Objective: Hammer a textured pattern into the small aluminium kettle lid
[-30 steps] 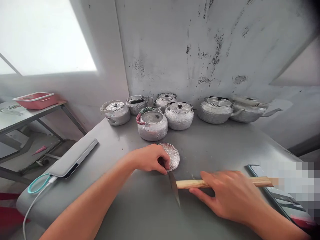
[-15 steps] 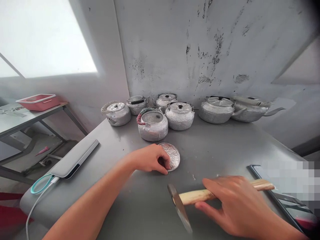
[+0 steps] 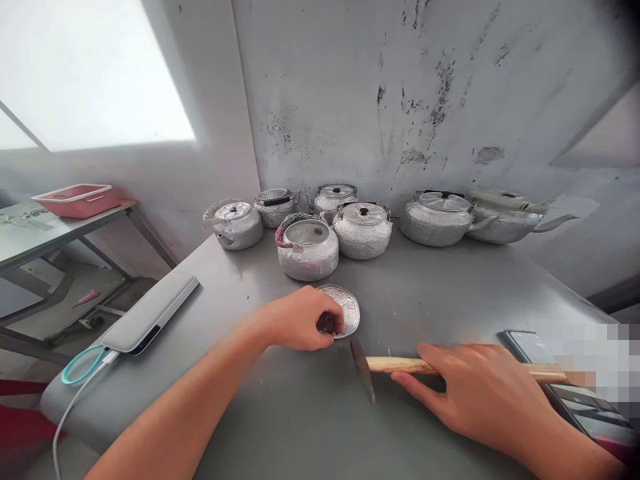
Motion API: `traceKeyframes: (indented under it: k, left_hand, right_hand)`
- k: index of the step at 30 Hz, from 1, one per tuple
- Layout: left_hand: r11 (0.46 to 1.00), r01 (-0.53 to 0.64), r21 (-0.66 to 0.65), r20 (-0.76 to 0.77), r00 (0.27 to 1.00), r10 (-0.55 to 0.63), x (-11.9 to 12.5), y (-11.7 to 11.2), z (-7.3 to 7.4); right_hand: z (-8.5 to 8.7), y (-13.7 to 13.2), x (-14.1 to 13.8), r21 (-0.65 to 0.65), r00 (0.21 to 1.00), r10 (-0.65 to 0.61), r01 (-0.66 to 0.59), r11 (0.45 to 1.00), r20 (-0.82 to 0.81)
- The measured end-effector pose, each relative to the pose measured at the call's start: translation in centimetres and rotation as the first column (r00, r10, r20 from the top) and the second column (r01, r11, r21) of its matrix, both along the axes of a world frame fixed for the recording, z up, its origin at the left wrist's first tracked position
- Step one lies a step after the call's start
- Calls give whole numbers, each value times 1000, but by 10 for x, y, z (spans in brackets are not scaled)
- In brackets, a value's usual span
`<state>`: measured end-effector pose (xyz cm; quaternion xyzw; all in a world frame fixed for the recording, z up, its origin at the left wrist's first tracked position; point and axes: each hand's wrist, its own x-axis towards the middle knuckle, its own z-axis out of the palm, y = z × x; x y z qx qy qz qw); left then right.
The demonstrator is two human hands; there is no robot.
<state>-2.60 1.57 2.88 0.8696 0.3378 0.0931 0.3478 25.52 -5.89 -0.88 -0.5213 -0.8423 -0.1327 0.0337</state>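
My left hand (image 3: pixel 306 319) has its fingers curled closed at the left edge of a round silver kettle lid (image 3: pixel 351 308) on the grey table. The lid has a crinkled, hammered surface, and my fingertips press on it, hiding part of it. My right hand (image 3: pixel 475 383) is wrapped round the pale wooden handle of a hammer (image 3: pixel 395 365). Its dark, narrow metal head stands just right of and nearer me than the lid. Behind the lid, a lidless kettle (image 3: pixel 309 257) with a red and green wrapped handle shows its open top.
Several dented metal kettles (image 3: pixel 363 233) line the back of the table (image 3: pixel 280 413) along the stained wall. A grey power bank (image 3: pixel 153 313) with a cable lies at left. A phone (image 3: pixel 523 343) lies under my right arm. A pink basket (image 3: pixel 83 203) sits on a side table.
The hammer has moved up and slightly right with my right hand, its head closer to the lid's level. My left hand stays at the lid, its fingers curled slightly more.
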Motion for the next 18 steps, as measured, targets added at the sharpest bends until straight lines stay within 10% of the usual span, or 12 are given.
traceKeyframes:
  k: [18]
  left_hand:
    - [995,50,-84,86,995,-43,0,15,-10]
  right_hand:
    - [-4,0,-10,90,996,90,-90,992,2]
